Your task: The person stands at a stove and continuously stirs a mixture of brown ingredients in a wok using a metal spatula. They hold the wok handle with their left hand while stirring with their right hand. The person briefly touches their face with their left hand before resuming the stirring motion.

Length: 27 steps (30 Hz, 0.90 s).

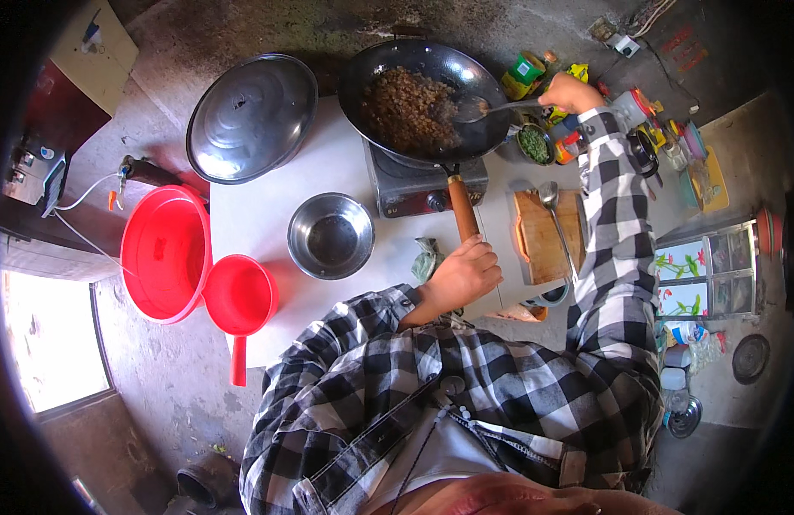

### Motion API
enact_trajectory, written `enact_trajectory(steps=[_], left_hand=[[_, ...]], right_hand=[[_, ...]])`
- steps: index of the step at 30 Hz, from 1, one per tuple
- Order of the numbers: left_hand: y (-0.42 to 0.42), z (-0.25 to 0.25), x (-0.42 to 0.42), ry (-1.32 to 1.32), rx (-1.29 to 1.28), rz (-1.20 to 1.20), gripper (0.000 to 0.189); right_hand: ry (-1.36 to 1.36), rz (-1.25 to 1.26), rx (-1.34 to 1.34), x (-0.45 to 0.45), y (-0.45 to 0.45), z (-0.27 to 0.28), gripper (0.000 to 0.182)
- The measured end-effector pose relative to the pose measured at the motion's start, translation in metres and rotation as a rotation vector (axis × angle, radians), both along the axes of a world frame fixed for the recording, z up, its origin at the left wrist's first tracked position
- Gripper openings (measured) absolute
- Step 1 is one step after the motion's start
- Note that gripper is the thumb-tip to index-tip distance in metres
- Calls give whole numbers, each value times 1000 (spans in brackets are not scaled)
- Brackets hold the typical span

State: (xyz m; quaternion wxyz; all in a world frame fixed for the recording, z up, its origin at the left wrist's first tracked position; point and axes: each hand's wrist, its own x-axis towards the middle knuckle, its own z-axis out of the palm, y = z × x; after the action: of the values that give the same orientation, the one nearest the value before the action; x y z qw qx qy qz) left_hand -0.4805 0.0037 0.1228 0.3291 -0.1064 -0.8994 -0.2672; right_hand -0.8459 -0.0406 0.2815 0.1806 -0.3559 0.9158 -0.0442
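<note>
A black wok (484,71) rests on a portable stove (403,187) at the far side of the table. Browned, finely cut food (406,106) lies in its left and middle part. My left hand (464,270) grips the wok's wooden handle (464,206), which points towards me. At the wok's right side, my right hand (572,95) holds a metal spatula (477,111) by its handle. The spatula's blade is inside the wok, at the right edge of the food. A bowl of chopped greens (534,143) stands just below my right forearm.
Left of the wok is a large dark lid (255,119). Nearer stand a steel bowl (331,236), a red basin (161,257) and a red ladle (241,296). A metal ladle (551,199) lies across a wooden cutting board (545,241). Seasoning packets (522,74) crowd the back right.
</note>
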Motion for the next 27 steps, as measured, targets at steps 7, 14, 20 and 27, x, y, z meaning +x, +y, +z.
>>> enact_trajectory(steps=[7, 14, 20, 27], left_hand=[[1, 3, 1, 9, -53, -23, 14], [-2, 2, 3, -24, -45, -44, 14], [0, 2, 2, -22, -67, -30, 15], [-1, 0, 2, -12, -47, -13, 15]], right_hand=[[-191, 158, -336, 15, -20, -104, 30], [326, 502, -413, 51, 16, -65, 26], [694, 780, -339, 80, 59, 15, 18], [746, 571, -133, 80, 66, 51, 20]])
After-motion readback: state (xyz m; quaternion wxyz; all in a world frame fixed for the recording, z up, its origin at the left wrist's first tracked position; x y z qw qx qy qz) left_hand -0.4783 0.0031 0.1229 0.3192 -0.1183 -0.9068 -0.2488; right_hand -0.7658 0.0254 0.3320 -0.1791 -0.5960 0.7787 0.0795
